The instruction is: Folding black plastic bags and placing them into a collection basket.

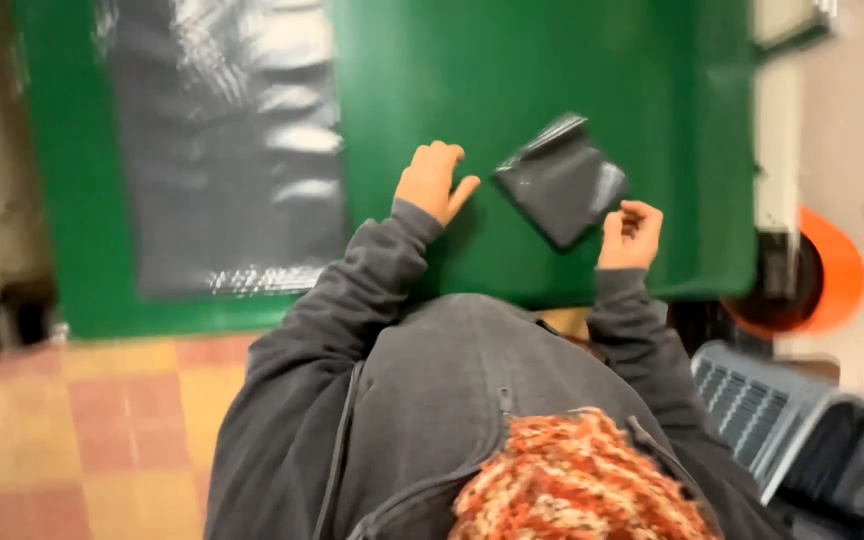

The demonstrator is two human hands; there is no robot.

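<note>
While left hand (432, 182) lies flat, right hand (629, 236) curled, folded bag (559, 180) between.

— What is the worktop (512, 60) made of?
— Hard to tell the material; its green face looks smooth, with a soft sheen.
— And the small folded square (562, 180) between the hands?
— Thin dark grey plastic film, glossy where it catches the light, creased at the fold.
— The long sheet (222, 140) further left?
— The same kind of grey film, wrinkled, with bright shiny streaks.
— The sleeves (352, 290)?
— Matt grey cloth, soft-looking, with a zip down the front. The orange and white scarf (572, 480) is coarse knit.
— The floor (82, 430)?
— Smooth tiles in red and yellow, slightly shiny.
</note>
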